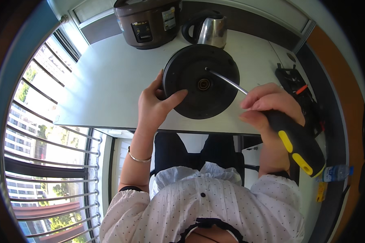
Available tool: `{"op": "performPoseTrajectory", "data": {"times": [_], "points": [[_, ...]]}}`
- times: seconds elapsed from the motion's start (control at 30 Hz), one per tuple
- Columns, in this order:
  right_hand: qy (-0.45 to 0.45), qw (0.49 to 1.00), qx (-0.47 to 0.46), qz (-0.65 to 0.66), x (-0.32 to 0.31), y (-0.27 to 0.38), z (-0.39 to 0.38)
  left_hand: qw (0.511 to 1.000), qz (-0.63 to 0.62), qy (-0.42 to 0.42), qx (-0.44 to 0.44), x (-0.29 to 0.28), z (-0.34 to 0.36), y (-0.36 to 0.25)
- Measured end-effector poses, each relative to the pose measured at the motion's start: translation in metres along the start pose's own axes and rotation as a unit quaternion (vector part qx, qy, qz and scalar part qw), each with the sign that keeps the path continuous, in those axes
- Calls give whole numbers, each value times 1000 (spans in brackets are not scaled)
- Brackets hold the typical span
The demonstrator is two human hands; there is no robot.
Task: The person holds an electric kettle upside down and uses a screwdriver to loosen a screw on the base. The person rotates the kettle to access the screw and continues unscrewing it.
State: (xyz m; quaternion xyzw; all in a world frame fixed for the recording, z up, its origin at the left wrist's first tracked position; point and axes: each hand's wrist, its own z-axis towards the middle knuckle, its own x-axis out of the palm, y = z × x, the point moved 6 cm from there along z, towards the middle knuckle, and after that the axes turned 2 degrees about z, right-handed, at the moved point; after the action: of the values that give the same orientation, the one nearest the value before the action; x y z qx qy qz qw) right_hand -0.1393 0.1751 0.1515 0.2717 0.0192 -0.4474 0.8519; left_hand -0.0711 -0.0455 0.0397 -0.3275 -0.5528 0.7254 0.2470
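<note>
White, dark-dotted fabric blouse (pixel 231 202) right up close, and beyond it the right hand (pixel 273 104) grips a black-and-yellow-handled steel screwdriver (pixel 298 143), tip at a small hole in the round black disc (pixel 190 106)! Left hand (pixel 160 103) clasps the disc's edge, thumb across its face, near the white tabletop's (pixel 117 77) front edge.

Passable over flat white tabletop (pixel 109 89), centre left; blocked by rounded brown cooker (pixel 148 26) and silver metal kettle (pixel 213 32), top; black plastic case (pixel 307 102), right.
</note>
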Motion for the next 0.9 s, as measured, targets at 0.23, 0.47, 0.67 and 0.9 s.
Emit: {"op": "performPoseTrajectory", "data": {"times": [0.23,0.47,0.67,0.9], "points": [[4,981,150,119,-8,-5,-2,1000,19,7,8,-3,3,0],[-97,989,46,-104,-7,4,-12,999,45,-8,11,-2,0,1],[-114,992,61,-14,-5,0,-5,998,52,-9,21,-1,1,3],[-42,972,213,94,-10,0,0,999,38,-8,20,0,3,6]]}}
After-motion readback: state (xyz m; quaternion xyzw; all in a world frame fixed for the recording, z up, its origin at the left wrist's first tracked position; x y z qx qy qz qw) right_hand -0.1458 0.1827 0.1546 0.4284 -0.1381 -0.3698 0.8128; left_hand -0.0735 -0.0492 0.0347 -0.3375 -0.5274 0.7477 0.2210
